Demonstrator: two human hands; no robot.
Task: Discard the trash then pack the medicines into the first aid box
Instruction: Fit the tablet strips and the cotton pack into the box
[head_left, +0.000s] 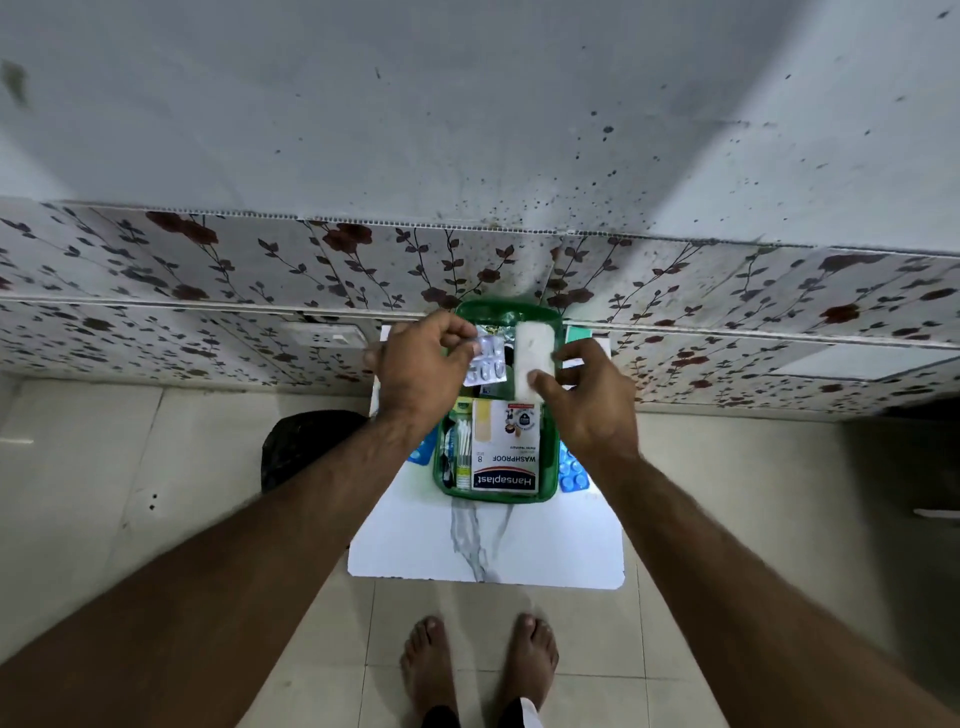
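Note:
A green first aid box (445, 470) lies open on a small white marbled table (485, 540). Inside it are a Hansaplast plaster box (506, 452), a pack of cotton buds (461, 452), a silver blister strip (487, 358) and a white gauze roll (532, 345). My left hand (421, 364) pinches the silver blister strip over the box's far half. My right hand (589, 400) holds the white gauze roll by its near end, thumb on top. Blue blister packs lie on the table at the box's left side (423, 452) and right side (571, 475).
A black trash bag (306, 447) sits on the floor left of the table. A floral-patterned wall panel (208, 291) with a white socket (324, 338) runs behind the table. My bare feet (478, 665) stand on beige tiles in front of it.

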